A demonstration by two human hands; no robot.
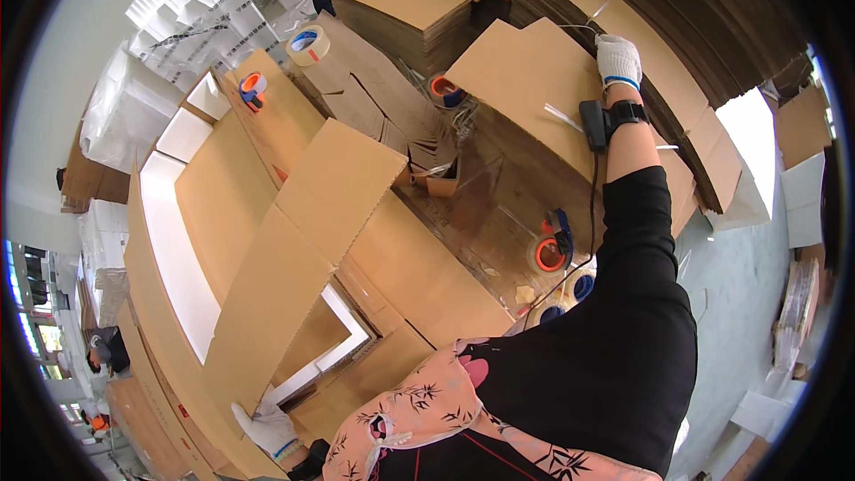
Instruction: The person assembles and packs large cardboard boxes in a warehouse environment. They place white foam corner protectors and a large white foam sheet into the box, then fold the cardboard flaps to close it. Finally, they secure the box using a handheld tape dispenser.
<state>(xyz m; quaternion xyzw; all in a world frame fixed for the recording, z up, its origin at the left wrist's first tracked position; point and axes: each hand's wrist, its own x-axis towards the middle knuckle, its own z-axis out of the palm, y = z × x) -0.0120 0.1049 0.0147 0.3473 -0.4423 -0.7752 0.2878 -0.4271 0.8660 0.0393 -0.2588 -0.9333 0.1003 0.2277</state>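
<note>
My left hand [267,430], in a white knit glove, is closed on the lower end of a long brown cardboard panel [294,240]. The panel slants up across a large open carton [223,187] with white foam along its inner side. A white foam frame [352,325] shows beneath the panel's right edge. Out at the far right, my right hand [618,61], also gloved, has its fingers curled at the edge of a flat cardboard sheet [525,71]; the fingertips are partly hidden. A dark device is strapped to that wrist, and a cable runs down from it.
Stacks of flat cardboard [396,22] rise at the back and right. An orange-and-blue tape dispenser [253,91] lies by the carton, another tape dispenser [552,245] on the worktable [499,187]. A tape roll [308,44] stands farther back. White foam pieces [196,13] are piled at far left.
</note>
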